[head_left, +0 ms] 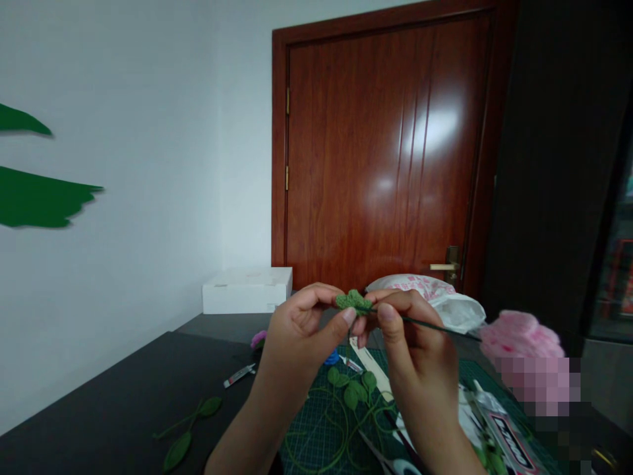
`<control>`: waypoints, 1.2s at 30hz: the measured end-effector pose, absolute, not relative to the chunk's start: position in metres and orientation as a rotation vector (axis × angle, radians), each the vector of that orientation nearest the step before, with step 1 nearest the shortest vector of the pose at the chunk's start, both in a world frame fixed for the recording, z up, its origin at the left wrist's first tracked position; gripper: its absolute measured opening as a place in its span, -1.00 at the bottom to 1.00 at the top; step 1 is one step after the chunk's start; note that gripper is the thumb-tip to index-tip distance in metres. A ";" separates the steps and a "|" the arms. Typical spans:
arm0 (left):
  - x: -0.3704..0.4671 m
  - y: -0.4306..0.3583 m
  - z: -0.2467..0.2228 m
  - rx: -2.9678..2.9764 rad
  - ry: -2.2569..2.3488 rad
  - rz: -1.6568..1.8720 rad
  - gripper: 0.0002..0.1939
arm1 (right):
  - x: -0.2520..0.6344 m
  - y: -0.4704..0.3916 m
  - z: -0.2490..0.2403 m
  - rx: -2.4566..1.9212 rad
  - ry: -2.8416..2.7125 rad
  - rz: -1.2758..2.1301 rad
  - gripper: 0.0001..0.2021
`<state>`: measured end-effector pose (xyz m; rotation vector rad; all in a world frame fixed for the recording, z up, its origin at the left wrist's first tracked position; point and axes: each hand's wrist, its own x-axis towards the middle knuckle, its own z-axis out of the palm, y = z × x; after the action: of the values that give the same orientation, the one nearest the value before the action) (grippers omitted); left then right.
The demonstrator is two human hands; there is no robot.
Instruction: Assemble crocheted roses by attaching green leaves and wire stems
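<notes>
Up in front of me, my left hand (311,323) pinches a small green crocheted piece (353,301) with a lobed edge between thumb and fingers. My right hand (413,330) is closed on a thin dark green stem (426,323), its fingertips close beside the crocheted piece. One end of the stem meets that piece; the other runs right to a fluffy pink bundle (519,333), and I cannot tell whether they are joined. Below the hands, green leaves (355,394) on thin curling stems lie on a green cutting mat (309,429).
Scissors (378,455) and a large labelled tube (509,432) lie near the front. A small tube (239,376) and a leafy sprig (178,450) rest on the black table (212,356) at left. Behind are a white box (247,290) and a plastic bag (420,285).
</notes>
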<state>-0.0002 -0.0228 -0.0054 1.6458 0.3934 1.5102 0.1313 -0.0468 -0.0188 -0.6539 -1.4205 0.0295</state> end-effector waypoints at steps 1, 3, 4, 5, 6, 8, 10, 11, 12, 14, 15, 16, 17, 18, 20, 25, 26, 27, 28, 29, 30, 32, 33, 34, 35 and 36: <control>-0.001 -0.022 -0.006 1.662 0.412 1.530 -0.95 | 0.132 -0.046 -0.019 -0.660 -1.423 -0.004 -0.80; -0.002 -0.021 -0.007 1.704 0.457 1.581 -0.95 | 0.132 -0.045 -0.020 -0.667 -1.426 -0.089 -0.77; -0.002 -0.021 -0.008 1.726 0.478 1.612 -0.95 | 0.131 -0.045 -0.021 -0.663 -1.422 -0.131 -0.77; -0.002 -0.022 -0.008 1.746 0.495 1.650 -0.96 | 0.131 -0.044 -0.022 -0.653 -1.418 -0.165 -0.77; -0.001 -0.024 -0.009 1.765 0.512 1.694 -0.96 | 0.130 -0.043 -0.024 -0.637 -1.414 -0.186 -0.78; 0.001 -0.028 -0.011 1.816 0.564 1.803 -0.95 | 0.127 -0.042 -0.028 -0.602 -1.400 -0.192 -0.80; 0.005 -0.032 -0.015 1.883 0.642 1.940 -0.93 | 0.122 -0.041 -0.033 -0.568 -1.371 -0.191 -0.81; 0.007 -0.034 -0.017 1.918 0.679 2.016 -0.91 | 0.119 -0.040 -0.035 -0.553 -1.342 -0.185 -0.81; 0.009 -0.036 -0.019 1.948 0.703 2.091 -0.89 | 0.116 -0.039 -0.038 -0.539 -1.304 -0.174 -0.81; 0.013 -0.039 -0.025 2.004 0.707 2.233 -0.83 | 0.110 -0.037 -0.042 -0.513 -1.218 -0.135 -0.81; 0.015 -0.041 -0.028 2.025 0.696 2.301 -0.78 | 0.106 -0.036 -0.044 -0.497 -1.176 -0.103 -0.82; 0.016 -0.042 -0.031 2.043 0.686 2.364 -0.74 | 0.102 -0.036 -0.045 -0.477 -1.139 -0.060 -0.82; 0.017 -0.044 -0.034 2.053 0.684 2.424 -0.70 | 0.099 -0.036 -0.046 -0.452 -1.107 -0.004 -0.82; 0.018 -0.045 -0.037 2.064 0.689 2.472 -0.66 | 0.096 -0.036 -0.047 -0.425 -1.073 0.062 -0.81; 0.019 -0.046 -0.042 2.113 0.720 2.513 -0.59 | 0.090 -0.037 -0.049 -0.381 -1.010 0.234 -0.79; 0.019 -0.044 -0.046 2.244 0.726 2.591 -0.58 | 0.081 -0.041 -0.051 -0.230 -0.876 0.749 -0.83; 0.019 -0.044 -0.045 2.241 0.739 2.643 -0.63 | 0.080 -0.042 -0.051 -0.180 -0.834 0.856 -0.83; 0.019 -0.044 -0.043 2.240 0.751 2.707 -0.69 | 0.079 -0.042 -0.051 -0.133 -0.787 0.961 -0.83; 0.018 -0.045 -0.041 2.252 0.764 2.762 -0.73 | 0.078 -0.043 -0.050 -0.093 -0.738 1.058 -0.83; 0.018 -0.047 -0.040 2.285 0.775 2.797 -0.77 | 0.078 -0.043 -0.050 -0.061 -0.694 1.147 -0.82; 0.016 -0.048 -0.038 2.336 0.779 2.811 -0.80 | 0.078 -0.042 -0.049 -0.037 -0.661 1.224 -0.81; 0.013 -0.051 -0.036 2.448 0.780 2.804 -0.85 | 0.078 -0.041 -0.047 -0.011 -0.636 1.344 -0.77; 0.012 -0.052 -0.035 2.491 0.788 2.792 -0.88 | 0.079 -0.040 -0.046 -0.006 -0.638 1.398 -0.76; 0.010 -0.053 -0.034 2.522 0.801 2.777 -0.89 | 0.079 -0.039 -0.046 -0.003 -0.640 1.450 -0.76; 0.009 -0.054 -0.034 2.544 0.809 2.765 -0.89 | 0.080 -0.037 -0.045 0.001 -0.636 1.497 -0.76; 0.007 -0.054 -0.034 2.572 0.810 2.745 -0.89 | 0.081 -0.036 -0.045 0.007 -0.627 1.536 -0.75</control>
<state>0.0072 -0.0540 -0.0337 2.5724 0.8101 2.7449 0.0808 -0.0365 -0.0448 0.0073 -0.6270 1.5364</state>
